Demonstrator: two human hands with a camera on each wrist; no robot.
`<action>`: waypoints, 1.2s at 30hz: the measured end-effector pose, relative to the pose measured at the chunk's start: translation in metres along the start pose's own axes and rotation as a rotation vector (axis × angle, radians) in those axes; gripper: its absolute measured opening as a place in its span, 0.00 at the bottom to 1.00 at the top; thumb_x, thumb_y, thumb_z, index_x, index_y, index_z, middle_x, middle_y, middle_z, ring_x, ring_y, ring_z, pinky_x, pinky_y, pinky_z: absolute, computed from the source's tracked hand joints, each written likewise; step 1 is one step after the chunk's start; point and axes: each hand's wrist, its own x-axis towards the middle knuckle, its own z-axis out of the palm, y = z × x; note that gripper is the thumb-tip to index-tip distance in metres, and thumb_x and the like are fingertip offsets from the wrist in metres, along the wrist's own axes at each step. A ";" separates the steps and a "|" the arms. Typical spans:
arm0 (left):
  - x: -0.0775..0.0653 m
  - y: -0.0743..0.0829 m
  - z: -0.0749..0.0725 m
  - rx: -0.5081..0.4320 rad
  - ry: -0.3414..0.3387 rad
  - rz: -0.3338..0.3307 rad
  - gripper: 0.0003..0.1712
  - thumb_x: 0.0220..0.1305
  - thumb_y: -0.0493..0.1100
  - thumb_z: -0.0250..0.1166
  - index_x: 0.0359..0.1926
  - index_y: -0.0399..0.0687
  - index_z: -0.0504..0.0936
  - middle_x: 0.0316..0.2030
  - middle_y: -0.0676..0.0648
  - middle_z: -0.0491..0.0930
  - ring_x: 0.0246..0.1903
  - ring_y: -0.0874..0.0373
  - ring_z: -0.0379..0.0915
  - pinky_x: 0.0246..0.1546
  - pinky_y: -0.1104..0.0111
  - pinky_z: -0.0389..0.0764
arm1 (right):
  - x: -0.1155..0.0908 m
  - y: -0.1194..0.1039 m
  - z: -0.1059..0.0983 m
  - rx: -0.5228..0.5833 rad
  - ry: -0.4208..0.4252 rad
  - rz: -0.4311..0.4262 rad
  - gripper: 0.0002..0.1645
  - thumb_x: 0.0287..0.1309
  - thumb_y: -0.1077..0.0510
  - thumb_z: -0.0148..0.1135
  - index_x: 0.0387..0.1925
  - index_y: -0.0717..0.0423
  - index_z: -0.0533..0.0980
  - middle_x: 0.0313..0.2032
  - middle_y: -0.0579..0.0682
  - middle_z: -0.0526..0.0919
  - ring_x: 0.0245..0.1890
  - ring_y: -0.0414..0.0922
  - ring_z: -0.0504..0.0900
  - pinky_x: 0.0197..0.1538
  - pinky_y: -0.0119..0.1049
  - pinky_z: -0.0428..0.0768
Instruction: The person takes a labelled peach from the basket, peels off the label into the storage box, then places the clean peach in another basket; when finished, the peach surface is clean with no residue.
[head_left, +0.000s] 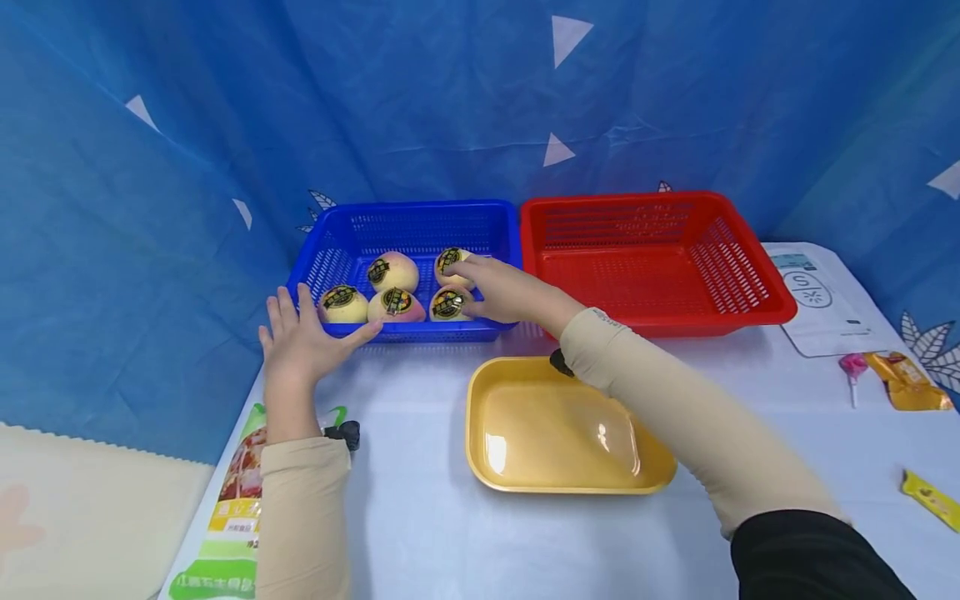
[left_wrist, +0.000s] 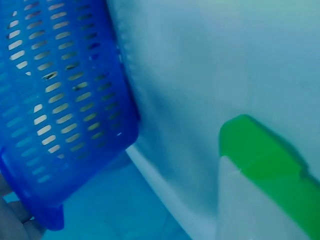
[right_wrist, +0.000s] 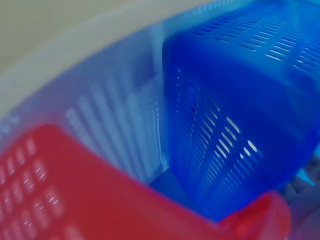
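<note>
The left hand (head_left: 303, 346) rests at the front-left corner of the blue basket (head_left: 397, 332), fingers spread and thumb stretched along its front rim, its grip loose and holding nothing. The right hand (head_left: 502, 287) reaches over the basket's right side, palm down, index finger over the rear-right fruit and thumb at the front-right one; whether its grip pinches either, I cannot tell. Five peaches (head_left: 393, 273) lie inside the blue basket. Beige sleeves (head_left: 303, 517) cover both forearms. The counter (head_left: 412, 542) wears a white covering; behind the basket hangs a blue cloth (head_left: 450, 108) with white triangles and leaf prints. Right of the basket stands a red basket (head_left: 660, 327), just beside it; in front and to the right sits a golden tray (head_left: 555, 433). The peaches carry black-and-gold labels (head_left: 396, 301), too small to read; front-left of the basket, a green-and-white bag (head_left: 225, 542) bears Chinese characters, partly hidden by the left arm.
</note>
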 end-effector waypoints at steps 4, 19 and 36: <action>0.002 -0.001 0.003 0.004 -0.008 -0.006 0.83 0.44 0.89 0.53 0.76 0.35 0.25 0.75 0.31 0.18 0.75 0.31 0.14 0.72 0.33 0.32 | 0.012 -0.001 0.005 -0.013 -0.037 -0.018 0.40 0.62 0.53 0.67 0.73 0.49 0.63 0.65 0.53 0.72 0.65 0.50 0.72 0.71 0.45 0.71; 0.006 -0.002 0.008 0.010 0.000 -0.016 0.85 0.43 0.89 0.53 0.74 0.31 0.23 0.75 0.30 0.20 0.76 0.32 0.17 0.74 0.37 0.34 | 0.036 0.001 0.018 -0.126 -0.083 0.035 0.39 0.63 0.53 0.65 0.73 0.47 0.63 0.65 0.58 0.72 0.67 0.51 0.71 0.72 0.45 0.69; 0.008 -0.003 0.008 0.010 -0.023 -0.027 0.86 0.43 0.89 0.54 0.74 0.33 0.21 0.75 0.31 0.17 0.75 0.32 0.16 0.73 0.36 0.32 | 0.034 -0.003 0.019 -0.115 -0.088 0.069 0.26 0.66 0.50 0.62 0.64 0.47 0.70 0.53 0.52 0.83 0.56 0.52 0.80 0.63 0.45 0.77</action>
